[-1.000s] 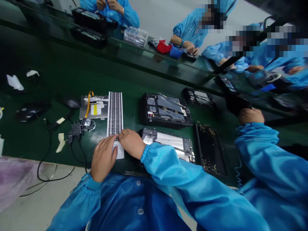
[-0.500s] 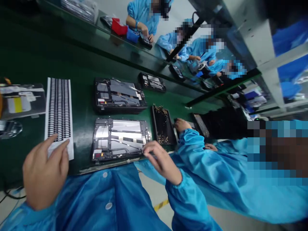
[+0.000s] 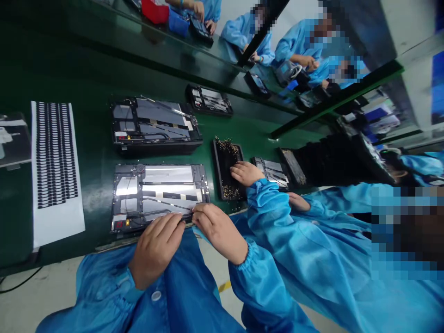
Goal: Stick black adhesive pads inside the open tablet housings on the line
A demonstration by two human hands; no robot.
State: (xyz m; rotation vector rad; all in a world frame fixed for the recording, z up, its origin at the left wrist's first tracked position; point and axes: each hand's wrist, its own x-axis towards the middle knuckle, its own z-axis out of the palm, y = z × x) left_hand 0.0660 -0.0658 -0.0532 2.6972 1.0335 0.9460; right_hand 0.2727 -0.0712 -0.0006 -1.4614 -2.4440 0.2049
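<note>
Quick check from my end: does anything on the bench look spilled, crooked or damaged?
Maybe a small spill: gold-colored bits bunch at both ends of the black tray, and a few specks seem to lie just past its near rim. The open device at the left hand and right hand shows no obvious damage.

Sticker sheet [image 3: 57, 171] left of near device [image 3: 159, 187] — tray [image 3: 224, 171] right, second device [image 3: 156, 125] behind.

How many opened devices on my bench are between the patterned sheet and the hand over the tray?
3: the near device at your left hand and right hand, the thicker device behind it, possibly hiding more, and the smaller device farther back.
</note>
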